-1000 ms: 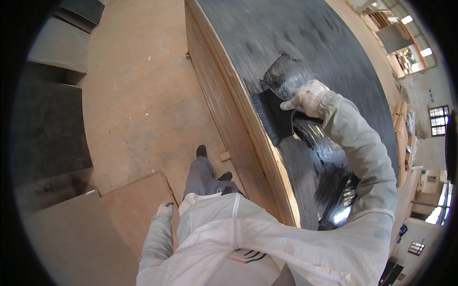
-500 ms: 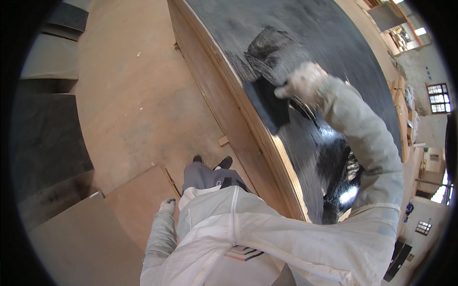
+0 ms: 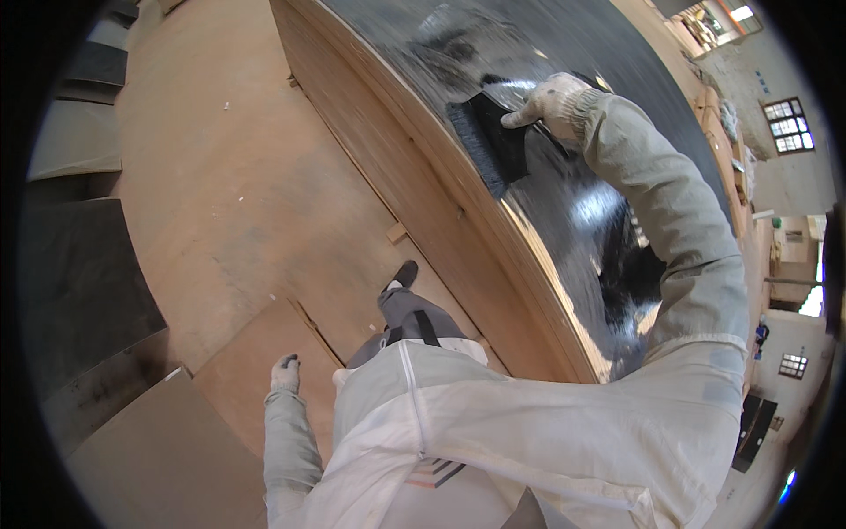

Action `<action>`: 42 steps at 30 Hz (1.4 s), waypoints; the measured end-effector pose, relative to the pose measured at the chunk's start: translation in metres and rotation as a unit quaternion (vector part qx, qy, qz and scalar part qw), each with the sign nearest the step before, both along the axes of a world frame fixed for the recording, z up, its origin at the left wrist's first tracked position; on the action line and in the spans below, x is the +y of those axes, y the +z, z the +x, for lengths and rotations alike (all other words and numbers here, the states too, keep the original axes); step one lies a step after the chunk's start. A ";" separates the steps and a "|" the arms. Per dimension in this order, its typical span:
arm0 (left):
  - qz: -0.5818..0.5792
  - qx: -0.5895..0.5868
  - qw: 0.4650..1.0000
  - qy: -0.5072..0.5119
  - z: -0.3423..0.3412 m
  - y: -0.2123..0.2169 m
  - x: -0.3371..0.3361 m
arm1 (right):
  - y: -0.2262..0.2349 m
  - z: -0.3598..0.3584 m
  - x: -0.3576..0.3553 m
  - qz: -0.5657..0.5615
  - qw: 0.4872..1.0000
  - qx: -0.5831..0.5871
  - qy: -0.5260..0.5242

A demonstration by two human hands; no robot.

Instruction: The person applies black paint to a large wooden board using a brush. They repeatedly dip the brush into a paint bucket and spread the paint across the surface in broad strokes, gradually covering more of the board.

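My right hand (image 3: 557, 104), in a whitish work glove, grips a wide black brush (image 3: 504, 139) with its thumb laid on the brush's flat body. The dark bristles lie along its left side, near the board's left edge. Beneath it is a large black board (image 3: 564, 256), streaked and glossy with what looks like wet coating. It forms the top of a thick stack of wooden sheets (image 3: 458, 212). Down by my left side hangs my left hand (image 3: 285, 374), also gloved. Its fingers are loosely bent and slightly apart, holding nothing.
Dusty brown floor (image 3: 229, 176) lies left of the stack, with a small wood block (image 3: 397, 234) at its base. Dark sheets (image 3: 88, 282) and a greyish-brown panel (image 3: 159, 441) stand farther left. Timber pieces (image 3: 731, 159) lie beyond the board to the right.
The brush has turned so its bristles show, staying near the board's left edge in my right hand. My foot has stepped forward along the stack, and the view has shifted.
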State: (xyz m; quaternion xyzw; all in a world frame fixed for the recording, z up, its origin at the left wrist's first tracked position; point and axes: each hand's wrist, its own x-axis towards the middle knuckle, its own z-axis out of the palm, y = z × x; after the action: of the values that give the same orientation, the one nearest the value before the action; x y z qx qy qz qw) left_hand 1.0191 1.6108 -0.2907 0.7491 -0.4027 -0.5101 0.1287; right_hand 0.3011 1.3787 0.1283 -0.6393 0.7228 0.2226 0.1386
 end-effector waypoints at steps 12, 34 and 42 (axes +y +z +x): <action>0.228 -0.081 0.960 -0.139 -0.011 -0.032 0.249 | 0.020 -0.016 0.248 0.120 0.941 0.122 0.292; 0.124 0.071 0.987 -0.068 -0.094 -0.065 0.271 | 0.024 -0.040 0.418 0.215 0.941 0.093 0.243; 0.134 0.040 0.989 -0.055 -0.086 -0.058 0.299 | 0.009 -0.058 0.354 0.033 0.964 0.067 0.255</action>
State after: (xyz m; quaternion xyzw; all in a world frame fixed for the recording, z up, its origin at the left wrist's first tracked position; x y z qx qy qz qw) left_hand 0.9332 1.9098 -0.3490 0.7151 -0.3659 -0.5954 0.0146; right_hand 0.2426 1.7322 0.1375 -0.7814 0.5355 0.3166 0.0494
